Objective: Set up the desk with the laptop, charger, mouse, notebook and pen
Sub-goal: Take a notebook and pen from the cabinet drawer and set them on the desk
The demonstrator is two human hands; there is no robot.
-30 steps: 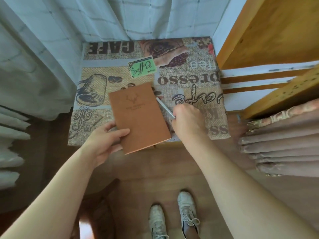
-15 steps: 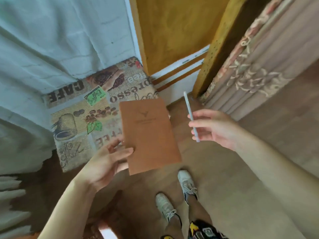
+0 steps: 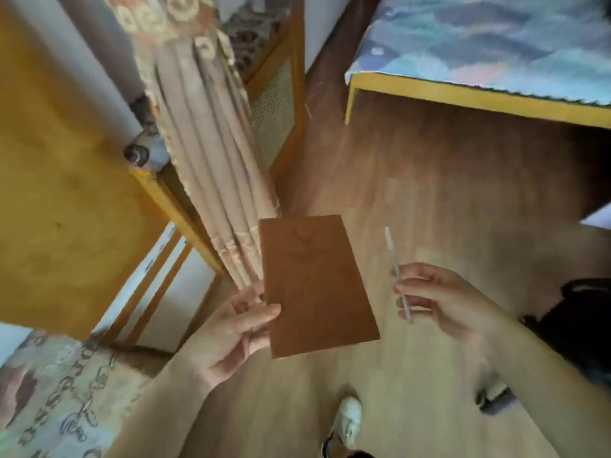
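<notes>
A brown notebook (image 3: 317,285) with an embossed deer head on its cover is held flat in the air above the wooden floor. My left hand (image 3: 231,332) grips its near left corner, thumb on top and fingers underneath. A slim white pen (image 3: 396,272) points away from me, pinched between the fingers of my right hand (image 3: 443,299), to the right of the notebook. A desk (image 3: 463,94) with a yellow wooden frame and a blue patterned cover stands at the upper right. No laptop, charger or mouse is in view.
A bundled beige curtain (image 3: 205,153) hangs beside an orange wooden panel (image 3: 59,193) on the left. The coffee-print table (image 3: 59,398) lies at the lower left. A dark object (image 3: 582,325) sits on the floor at the right edge. My shoe (image 3: 347,421) shows below.
The view has swung right, away from the coffee-print table toward the desk. Both hands carried the notebook and pen along, off the table and over the floor.
</notes>
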